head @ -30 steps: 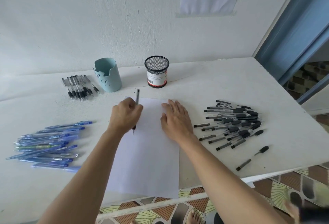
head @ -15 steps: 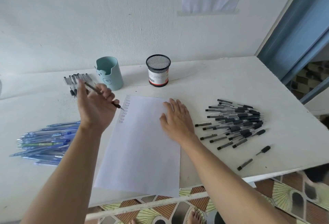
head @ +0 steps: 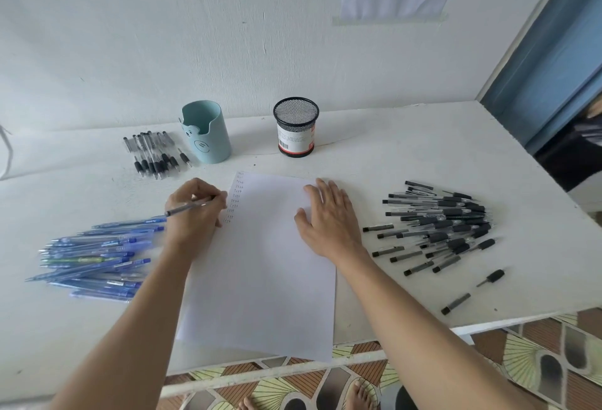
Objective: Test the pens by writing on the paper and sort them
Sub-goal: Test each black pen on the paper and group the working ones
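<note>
Left hand (head: 195,210) pinches a grey pen (head: 189,207) just left of the paper (head: 267,279), beside the written column. Right hand (head: 329,217) flat, fingers straight, pressing the paper's upper right.

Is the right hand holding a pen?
No, the right hand lies flat on the paper with straight fingers, while the left hand grips the pen.

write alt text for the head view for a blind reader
A person's left hand grips a pen at the left edge of a paper beside a column of handwritten words, while the right hand lies flat on it. Around it lie blue pens at left, black pens at right, a teal holder and a mesh cup behind.
</note>
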The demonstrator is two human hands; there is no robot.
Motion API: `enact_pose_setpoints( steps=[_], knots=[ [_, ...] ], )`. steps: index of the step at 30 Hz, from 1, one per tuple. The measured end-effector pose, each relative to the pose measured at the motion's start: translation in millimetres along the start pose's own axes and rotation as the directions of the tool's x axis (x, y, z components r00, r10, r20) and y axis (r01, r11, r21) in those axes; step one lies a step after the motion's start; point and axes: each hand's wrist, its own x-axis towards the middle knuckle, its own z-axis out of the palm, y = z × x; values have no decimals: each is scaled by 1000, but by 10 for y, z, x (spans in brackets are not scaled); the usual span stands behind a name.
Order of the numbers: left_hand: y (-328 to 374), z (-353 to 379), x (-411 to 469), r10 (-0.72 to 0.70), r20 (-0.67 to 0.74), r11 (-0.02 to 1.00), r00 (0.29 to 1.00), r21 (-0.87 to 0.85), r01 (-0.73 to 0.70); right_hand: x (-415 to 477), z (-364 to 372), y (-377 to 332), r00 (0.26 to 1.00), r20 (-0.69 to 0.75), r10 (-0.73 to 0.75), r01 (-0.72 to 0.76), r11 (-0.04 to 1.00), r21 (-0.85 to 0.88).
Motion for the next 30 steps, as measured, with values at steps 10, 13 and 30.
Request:
enact_pose_setpoints(
  steps=[10, 13, 30],
  knots=[
    [-1, -5, -40, 30, -95, 977, 995, 212, -10, 14, 15, 4, 1000, 1, 1, -1, 1000, -23],
    [4, 20, -41, 48, -74, 975, 996, 220, -30, 6, 12, 5, 1000, 3, 0, 0, 1000, -31],
    [-35, 22, -5, 45, -54, 970, 998, 239, -31, 7, 34, 9, 1000, 16, 11, -11, 999, -40]
  ],
)
